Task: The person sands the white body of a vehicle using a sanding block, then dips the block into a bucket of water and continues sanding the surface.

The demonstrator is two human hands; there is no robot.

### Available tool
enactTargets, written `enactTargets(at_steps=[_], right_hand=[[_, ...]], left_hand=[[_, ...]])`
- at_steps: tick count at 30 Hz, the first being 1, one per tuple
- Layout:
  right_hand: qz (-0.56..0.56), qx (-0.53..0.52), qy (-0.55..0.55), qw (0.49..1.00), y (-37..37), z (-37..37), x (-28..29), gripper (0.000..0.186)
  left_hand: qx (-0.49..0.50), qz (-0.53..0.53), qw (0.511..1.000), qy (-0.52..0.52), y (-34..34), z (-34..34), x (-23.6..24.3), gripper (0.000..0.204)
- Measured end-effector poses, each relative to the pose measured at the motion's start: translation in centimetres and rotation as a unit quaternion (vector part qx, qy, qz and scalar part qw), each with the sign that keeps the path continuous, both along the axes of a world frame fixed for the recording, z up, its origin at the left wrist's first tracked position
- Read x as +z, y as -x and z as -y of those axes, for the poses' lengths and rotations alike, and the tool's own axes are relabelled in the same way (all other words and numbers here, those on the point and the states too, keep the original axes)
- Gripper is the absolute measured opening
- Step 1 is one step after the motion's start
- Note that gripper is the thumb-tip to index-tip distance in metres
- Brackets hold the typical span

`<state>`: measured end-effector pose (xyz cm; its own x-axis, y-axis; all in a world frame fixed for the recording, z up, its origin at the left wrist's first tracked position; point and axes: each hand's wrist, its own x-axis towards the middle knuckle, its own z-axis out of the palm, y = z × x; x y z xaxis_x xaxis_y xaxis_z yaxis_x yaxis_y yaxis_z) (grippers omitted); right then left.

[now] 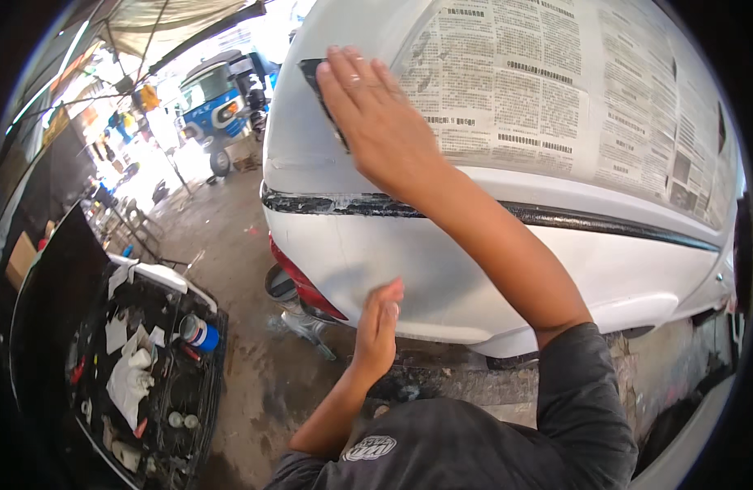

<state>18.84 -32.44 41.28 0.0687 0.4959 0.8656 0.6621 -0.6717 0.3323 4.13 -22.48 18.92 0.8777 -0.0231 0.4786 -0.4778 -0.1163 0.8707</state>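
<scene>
My right hand (pixel 376 122) lies flat, fingers stretched, over a dark angular piece (pixel 313 75) on the upper rear side of a white vehicle (pixel 466 269); whether that piece is loose or fixed is hidden. Newspaper sheets (pixel 507 82) cover the glass beside it. A black strip (pixel 564 218), scuffed toward the rear, runs below the glass. Lower down, my left hand (pixel 376 335) is open with straightened fingers, near or against the white panel to the right of the red tail light (pixel 299 278).
At lower left, a black open panel or tray (pixel 213 343) holds paper, cups and a blue can (pixel 198 333). A bucket (pixel 278 286) stands by the bumper. Farther back are metal stands (pixel 140 224) and a blue three-wheeled vehicle (pixel 201 122) under an awning.
</scene>
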Motion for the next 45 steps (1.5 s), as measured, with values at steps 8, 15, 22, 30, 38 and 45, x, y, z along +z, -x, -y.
enactTargets(at_steps=[8, 15, 22, 30, 38, 45], right_hand=[[-0.132, -0.088, -0.052, 0.986, 0.7, -6.0, -11.3, 0.074], [-0.001, -0.143, -0.154, 0.978, -4.7, -6.7, -2.1, 0.085], [-0.074, -0.095, -0.170, 0.978, -1.9, -9.4, -8.3, 0.081], [-0.067, -0.149, -0.202, 0.966, -2.9, -11.1, -6.1, 0.085], [-0.217, -0.181, -0.006, 0.959, 3.9, -1.4, -14.1, 0.082], [-0.203, -0.110, -0.017, 0.973, 2.5, -4.8, -11.7, 0.084]], left_hand=[[-0.055, -0.241, 0.969, 0.008, 4.5, -8.3, -15.9, 0.040], [-0.097, -0.276, 0.956, 0.016, 4.0, -10.2, -16.6, 0.044], [-0.080, -0.294, 0.951, 0.048, 3.8, -12.3, -16.7, 0.043], [-0.124, -0.262, 0.957, 0.019, 2.5, -10.1, -15.1, 0.041], [-0.115, -0.291, 0.949, 0.043, 4.1, -11.6, -15.7, 0.040], [-0.111, -0.265, 0.957, 0.029, 2.3, -11.4, -14.5, 0.040]])
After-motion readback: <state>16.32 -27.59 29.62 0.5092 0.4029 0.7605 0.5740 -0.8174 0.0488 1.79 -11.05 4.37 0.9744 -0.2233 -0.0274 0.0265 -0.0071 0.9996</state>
